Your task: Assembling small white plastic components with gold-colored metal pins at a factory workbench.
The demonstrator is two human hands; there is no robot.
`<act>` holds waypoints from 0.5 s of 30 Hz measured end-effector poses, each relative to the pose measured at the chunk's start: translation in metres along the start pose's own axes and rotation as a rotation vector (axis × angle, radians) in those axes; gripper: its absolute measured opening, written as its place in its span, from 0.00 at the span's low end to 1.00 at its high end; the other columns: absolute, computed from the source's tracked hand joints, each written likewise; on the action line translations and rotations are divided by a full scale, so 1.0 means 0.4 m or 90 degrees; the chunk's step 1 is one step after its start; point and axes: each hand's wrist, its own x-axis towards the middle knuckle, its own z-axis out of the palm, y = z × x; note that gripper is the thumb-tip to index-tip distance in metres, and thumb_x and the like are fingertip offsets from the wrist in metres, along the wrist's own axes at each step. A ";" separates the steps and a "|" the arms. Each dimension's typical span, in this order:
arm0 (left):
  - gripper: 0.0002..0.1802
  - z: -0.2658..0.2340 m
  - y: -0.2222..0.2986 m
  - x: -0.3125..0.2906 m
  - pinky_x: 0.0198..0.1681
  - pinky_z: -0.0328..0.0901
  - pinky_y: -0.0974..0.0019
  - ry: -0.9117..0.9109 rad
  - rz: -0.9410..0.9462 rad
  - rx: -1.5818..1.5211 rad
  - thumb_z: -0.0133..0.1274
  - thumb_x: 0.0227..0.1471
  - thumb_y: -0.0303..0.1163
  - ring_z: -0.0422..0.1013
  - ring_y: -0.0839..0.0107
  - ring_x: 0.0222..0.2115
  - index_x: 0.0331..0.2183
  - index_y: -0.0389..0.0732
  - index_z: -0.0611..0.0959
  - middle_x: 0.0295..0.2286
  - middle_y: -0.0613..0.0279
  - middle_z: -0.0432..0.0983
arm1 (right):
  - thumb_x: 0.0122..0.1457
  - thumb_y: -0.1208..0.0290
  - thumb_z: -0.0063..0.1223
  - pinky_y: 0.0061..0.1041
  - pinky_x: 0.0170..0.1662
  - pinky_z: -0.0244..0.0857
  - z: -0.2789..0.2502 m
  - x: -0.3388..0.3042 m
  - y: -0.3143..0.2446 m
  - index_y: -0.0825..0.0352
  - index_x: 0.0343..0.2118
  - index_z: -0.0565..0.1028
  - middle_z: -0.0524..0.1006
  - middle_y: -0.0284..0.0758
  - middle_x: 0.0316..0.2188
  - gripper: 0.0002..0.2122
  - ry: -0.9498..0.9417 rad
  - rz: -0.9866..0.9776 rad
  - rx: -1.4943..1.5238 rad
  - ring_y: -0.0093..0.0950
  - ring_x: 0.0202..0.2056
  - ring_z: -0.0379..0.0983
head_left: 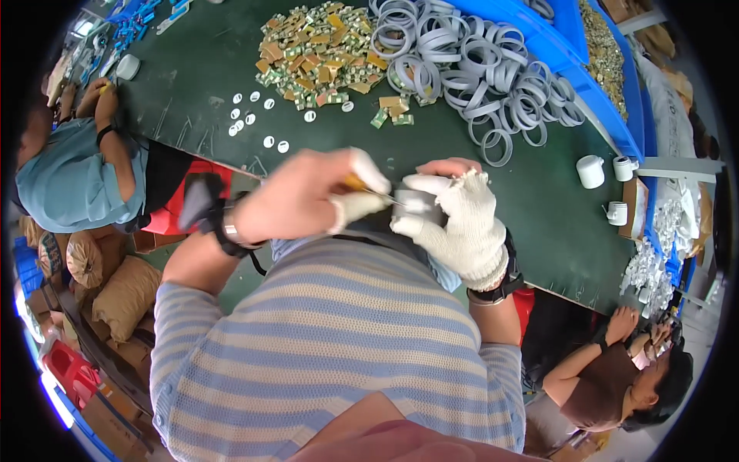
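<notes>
Grey and blurred, a piece (414,206) lies between our hands: right hand (466,222) pinching it, left hand (296,191) pinching a yellow-handled tool (355,182).

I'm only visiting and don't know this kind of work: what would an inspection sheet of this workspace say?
Surface: dark green table.
Things in hand: orange-handled tool with a thin shaft, pointed toward a grey-and-white part; both blurred.
Clutter: heap of small green-and-tan circuit boards, pile of grey rings, loose white discs, white cylindrical pieces at right.
Hands: left hand, with white finger covers, holds the tool; right hand, mostly in a white glove, holds the part.
Cables: thin black loop below the left hand; cord or strap, cannot tell.
Surroundings: blue bin upper right, brown sacks lower left, co-workers on both sides.
</notes>
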 end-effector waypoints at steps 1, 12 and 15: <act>0.11 -0.029 -0.009 -0.020 0.36 0.72 0.68 0.082 0.049 -0.008 0.63 0.58 0.23 0.79 0.75 0.34 0.43 0.38 0.82 0.34 0.60 0.84 | 0.44 0.62 0.76 0.38 0.49 0.68 -0.012 0.001 -0.013 0.60 0.41 0.83 0.79 0.38 0.44 0.20 0.022 0.025 0.004 0.40 0.44 0.76; 0.27 -0.309 -0.064 -0.110 0.33 0.69 0.70 0.504 -0.221 0.496 0.61 0.62 0.34 0.76 0.77 0.29 0.60 0.45 0.75 0.33 0.59 0.84 | 0.57 0.65 0.70 0.32 0.50 0.71 -0.183 -0.028 0.244 0.64 0.50 0.81 0.81 0.38 0.46 0.19 0.399 0.310 -0.189 0.33 0.45 0.78; 0.30 -0.179 -0.046 -0.061 0.29 0.69 0.68 0.371 -0.065 0.312 0.64 0.59 0.33 0.72 0.78 0.25 0.62 0.48 0.75 0.33 0.61 0.83 | 0.54 0.58 0.70 0.34 0.56 0.69 -0.338 -0.102 0.478 0.66 0.57 0.76 0.81 0.40 0.48 0.29 0.597 0.473 -0.358 0.33 0.49 0.79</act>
